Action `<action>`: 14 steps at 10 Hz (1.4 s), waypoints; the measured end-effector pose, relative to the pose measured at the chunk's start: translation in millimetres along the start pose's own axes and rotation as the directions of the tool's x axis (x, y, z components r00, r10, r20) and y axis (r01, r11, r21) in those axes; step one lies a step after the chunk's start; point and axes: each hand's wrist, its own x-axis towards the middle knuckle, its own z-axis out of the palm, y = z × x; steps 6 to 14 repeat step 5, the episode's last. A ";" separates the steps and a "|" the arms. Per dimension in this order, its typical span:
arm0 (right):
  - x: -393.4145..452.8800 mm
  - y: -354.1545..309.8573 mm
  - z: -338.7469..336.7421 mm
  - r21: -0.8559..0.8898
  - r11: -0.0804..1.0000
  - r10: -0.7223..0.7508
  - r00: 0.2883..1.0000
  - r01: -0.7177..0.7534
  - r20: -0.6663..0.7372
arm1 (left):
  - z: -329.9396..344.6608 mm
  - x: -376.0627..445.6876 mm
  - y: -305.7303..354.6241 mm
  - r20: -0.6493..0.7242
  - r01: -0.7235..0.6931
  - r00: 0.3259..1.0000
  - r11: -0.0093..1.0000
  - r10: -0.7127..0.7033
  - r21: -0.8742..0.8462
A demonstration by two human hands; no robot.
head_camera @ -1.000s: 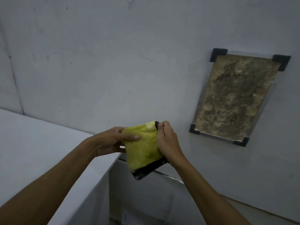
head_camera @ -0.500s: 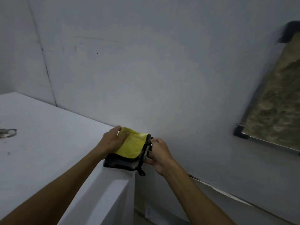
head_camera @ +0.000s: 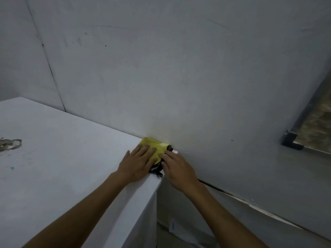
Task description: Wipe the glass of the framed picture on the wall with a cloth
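A folded yellow cloth (head_camera: 157, 147) with a black edge lies on the far right corner of the white counter (head_camera: 62, 158), against the wall. My left hand (head_camera: 138, 163) lies flat on top of it with straight fingers. My right hand (head_camera: 177, 169) touches the cloth's right edge with extended fingers. The framed picture (head_camera: 317, 126) hangs on the wall at the far right, cut off by the frame edge; only its lower left part with a black corner bracket shows.
A grey wall (head_camera: 179, 68) rises behind the counter. A scuffed mark or small object (head_camera: 9, 144) sits at the counter's left edge. Right of the counter the floor drops away, with a white paper (head_camera: 180, 230) lying below.
The cloth went from held in the air between both hands down onto the counter corner. Both hands have flattened onto it. The view swung left, so the picture slid to the right edge.
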 end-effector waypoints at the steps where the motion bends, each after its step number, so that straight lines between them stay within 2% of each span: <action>1: -5.6 -1.3 1.0 -0.046 0.999 -0.031 0.996 0.028 -0.081 | -6.0 1.3 -11.2 0.068 -0.046 0.997 0.999 0.044 0.026; 3: -0.5 -6.6 -12.1 -0.161 0.987 -0.024 0.999 0.030 0.038 | -14.3 -3.2 -20.4 0.088 -0.107 0.991 0.992 0.101 0.072; 4: -4.2 -5.3 -23.2 -0.034 0.999 0.005 0.986 0.000 0.165 | -20.1 -8.8 -8.1 0.118 -0.050 0.992 0.993 0.037 0.103; 5: -11.5 1.2 -43.8 0.086 0.996 0.021 0.986 -0.036 0.167 | -31.5 -16.4 11.3 0.082 -0.012 0.997 0.999 0.009 0.047; 14: -11.5 1.2 -43.8 0.086 0.996 0.021 0.986 -0.036 0.167 | -31.5 -16.4 11.3 0.082 -0.012 0.997 0.999 0.009 0.047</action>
